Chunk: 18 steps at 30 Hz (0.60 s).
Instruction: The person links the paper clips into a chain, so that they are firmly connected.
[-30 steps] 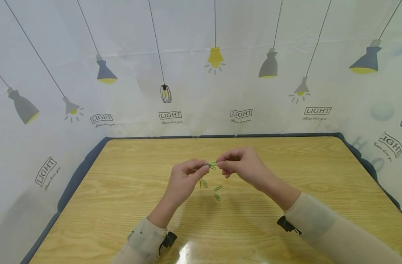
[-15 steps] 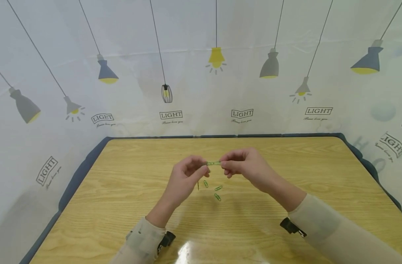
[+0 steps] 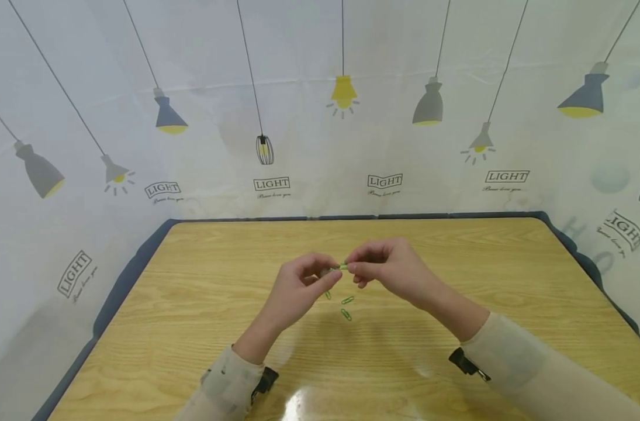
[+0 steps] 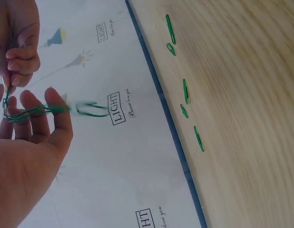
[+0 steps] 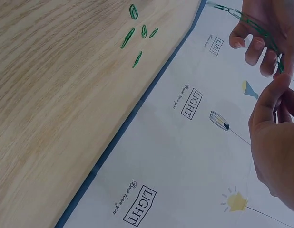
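Note:
A chain of linked green paper clips runs across the fingers of my left hand, and its blurred loose end dangles past the fingertips. In the head view my left thumb and index finger pinch it near the other end. My right hand pinches a green paper clip at that end, fingertips close to the left ones. From the right wrist view, the chain drapes over the left palm and reaches the right fingertips. The right fingers hide most of the pinched clip.
Several loose green paper clips lie on the wood-grain table below the hands. A white backdrop printed with lamps rises behind the table's dark blue edge. Black clip-like devices sit at both sleeves.
Half a second ago the clips stretched straight between both hands. Now the left hand has shifted right and slightly down, the fingertips are closer together, and less of the chain shows between them.

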Tool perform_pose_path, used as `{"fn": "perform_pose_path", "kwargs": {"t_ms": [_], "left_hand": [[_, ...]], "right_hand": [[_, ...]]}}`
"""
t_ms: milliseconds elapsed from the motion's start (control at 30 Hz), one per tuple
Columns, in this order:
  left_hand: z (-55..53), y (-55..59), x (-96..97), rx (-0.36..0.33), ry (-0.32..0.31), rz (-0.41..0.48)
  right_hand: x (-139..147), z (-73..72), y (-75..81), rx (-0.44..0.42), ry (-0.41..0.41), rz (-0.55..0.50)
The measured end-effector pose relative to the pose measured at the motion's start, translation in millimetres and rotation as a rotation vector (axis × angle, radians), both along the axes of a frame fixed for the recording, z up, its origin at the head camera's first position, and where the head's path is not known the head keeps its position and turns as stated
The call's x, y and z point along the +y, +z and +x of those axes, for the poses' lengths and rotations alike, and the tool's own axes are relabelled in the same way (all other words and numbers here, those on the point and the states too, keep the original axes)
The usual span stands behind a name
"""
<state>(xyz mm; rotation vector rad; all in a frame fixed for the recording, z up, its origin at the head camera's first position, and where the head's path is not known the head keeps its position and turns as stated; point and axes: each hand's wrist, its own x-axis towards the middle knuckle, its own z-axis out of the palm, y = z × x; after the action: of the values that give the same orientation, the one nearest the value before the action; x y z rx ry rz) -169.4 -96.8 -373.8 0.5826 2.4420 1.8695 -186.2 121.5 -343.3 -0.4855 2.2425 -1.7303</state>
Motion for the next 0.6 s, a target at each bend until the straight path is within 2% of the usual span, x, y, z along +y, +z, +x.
{"fn": "perform_pose_path", "kwargs": {"t_ms": [167, 267, 600], "left_hand": [[0.2, -2.4, -0.6, 0.103, 0.008, -0.024], [-3.8, -9.9, -2.2, 0.148, 0.004, -0.032], [-5.4, -9.8, -4.0, 0.148, 0.033, -0.037]], "right_hand": [[-1.7, -0.4, -0.5, 0.000, 0.010, 0.007], [-2.6, 0.1, 0.5, -0.005, 0.009, 0.023], [-1.0, -3.9, 1.8, -0.019, 0.014, 0.074]]}}
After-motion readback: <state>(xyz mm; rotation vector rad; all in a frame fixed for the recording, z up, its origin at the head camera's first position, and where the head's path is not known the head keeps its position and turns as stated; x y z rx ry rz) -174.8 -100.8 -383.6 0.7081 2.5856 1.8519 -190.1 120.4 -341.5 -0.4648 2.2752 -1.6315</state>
